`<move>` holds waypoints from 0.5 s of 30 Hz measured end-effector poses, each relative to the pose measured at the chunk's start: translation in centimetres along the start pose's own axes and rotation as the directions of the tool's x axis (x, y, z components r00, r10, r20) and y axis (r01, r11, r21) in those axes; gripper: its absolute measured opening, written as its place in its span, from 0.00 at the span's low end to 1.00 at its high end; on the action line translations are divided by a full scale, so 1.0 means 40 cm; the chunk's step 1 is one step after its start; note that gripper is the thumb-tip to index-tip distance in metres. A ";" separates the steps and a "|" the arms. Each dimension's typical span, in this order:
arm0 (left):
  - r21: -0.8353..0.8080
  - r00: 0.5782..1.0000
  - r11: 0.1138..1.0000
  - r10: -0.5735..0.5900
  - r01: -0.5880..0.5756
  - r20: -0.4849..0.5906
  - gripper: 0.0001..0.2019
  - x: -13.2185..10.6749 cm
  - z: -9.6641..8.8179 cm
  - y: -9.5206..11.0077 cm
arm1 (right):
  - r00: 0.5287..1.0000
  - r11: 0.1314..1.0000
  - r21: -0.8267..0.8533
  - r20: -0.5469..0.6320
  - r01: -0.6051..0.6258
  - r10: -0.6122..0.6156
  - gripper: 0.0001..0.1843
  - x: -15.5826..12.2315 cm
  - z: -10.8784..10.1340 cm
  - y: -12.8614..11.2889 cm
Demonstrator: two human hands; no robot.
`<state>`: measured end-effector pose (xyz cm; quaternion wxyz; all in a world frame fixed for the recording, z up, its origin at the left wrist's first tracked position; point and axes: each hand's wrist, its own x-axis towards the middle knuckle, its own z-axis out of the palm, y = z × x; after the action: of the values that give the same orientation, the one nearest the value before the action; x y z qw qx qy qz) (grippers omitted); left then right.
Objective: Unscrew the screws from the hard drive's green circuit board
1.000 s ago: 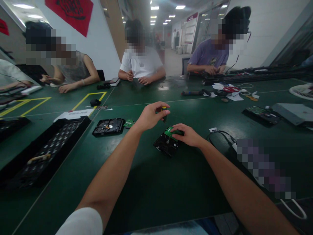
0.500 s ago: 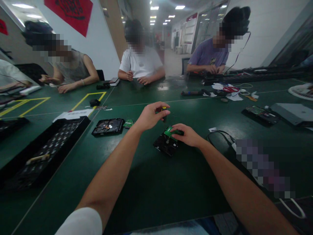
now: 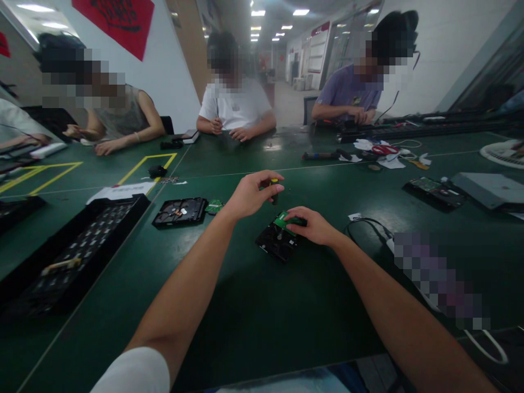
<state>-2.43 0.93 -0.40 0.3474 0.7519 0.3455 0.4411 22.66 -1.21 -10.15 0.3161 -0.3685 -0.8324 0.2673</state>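
My left hand (image 3: 257,192) is closed around a small screwdriver (image 3: 274,192) with a yellow-topped dark handle, held above the far end of a hard drive (image 3: 275,240). The black drive lies at an angle on the green table, with a green circuit board (image 3: 281,219) showing at its far part. My right hand (image 3: 310,224) grips the drive's right side, fingertips on the board; a dark piece under its fingers is hard to make out. To the left lie a second hard drive (image 3: 180,212) and a loose green circuit board (image 3: 214,206).
A long black tray (image 3: 118,229) stands at the left. On the right lie another hard drive (image 3: 434,194), a grey box (image 3: 491,190), a cable (image 3: 370,221) and a blurred-out object (image 3: 438,278). Several people sit across the table (image 3: 245,316).
Both hands, the screwdriver and the hard drive stay almost where they were. The view has shifted very slightly, and the person at the far right has moved their head and hands a little.
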 end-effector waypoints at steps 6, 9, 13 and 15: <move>-0.011 1.000 1.000 0.005 -0.005 0.014 0.17 -0.001 -0.001 0.001 | 1.000 1.000 0.008 0.002 -0.003 0.003 0.12 -0.002 -0.002 -0.008; -0.019 1.000 1.000 0.002 -0.001 0.021 0.17 -0.001 -0.001 0.002 | 1.000 1.000 0.006 -0.007 0.008 -0.008 0.12 -0.002 0.000 -0.005; -0.025 1.000 1.000 -0.001 0.001 0.030 0.16 -0.001 -0.001 0.004 | 1.000 1.000 0.004 -0.007 0.010 -0.010 0.11 -0.002 0.002 0.000; -0.029 0.999 1.000 -0.001 0.002 0.034 0.16 -0.002 -0.001 0.004 | 1.000 1.000 0.007 -0.008 0.005 -0.004 0.11 -0.002 0.002 -0.001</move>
<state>-2.44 0.79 -0.28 0.3644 0.7539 0.3338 0.4328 22.65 -1.31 -10.22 0.3216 -0.3666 -0.8308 0.2681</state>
